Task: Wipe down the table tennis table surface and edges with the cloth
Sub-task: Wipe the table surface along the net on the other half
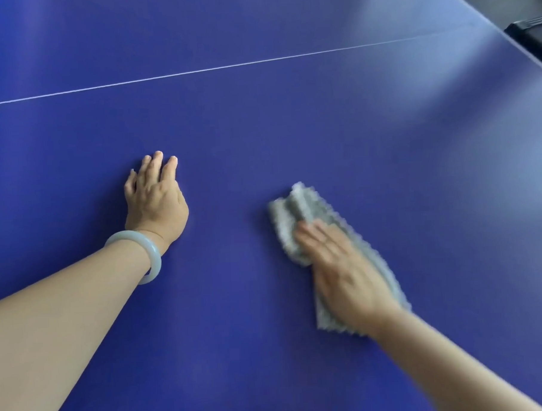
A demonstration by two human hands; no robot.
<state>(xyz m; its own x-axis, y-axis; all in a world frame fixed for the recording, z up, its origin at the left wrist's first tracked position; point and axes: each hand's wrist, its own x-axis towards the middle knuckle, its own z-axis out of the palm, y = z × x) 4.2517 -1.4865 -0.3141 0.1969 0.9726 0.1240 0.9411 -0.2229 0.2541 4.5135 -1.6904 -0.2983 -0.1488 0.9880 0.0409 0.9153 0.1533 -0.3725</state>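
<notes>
One grey cloth (298, 210) lies flat on the blue surface (260, 128), right of centre, under my right hand (344, 273), fingers straight and pressing it down. Left hand (156, 194) rests beside it, apart, fingers straight, pale bangle (141, 254) at the wrist.

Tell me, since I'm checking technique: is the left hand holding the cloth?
No, the cloth lies under the right hand; the left hand rests bare on the table.

bright, even light; pale glare on the table (445, 110) at upper right. right hand (344, 276) and cloth (298, 210) blurred, probably motion.
</notes>
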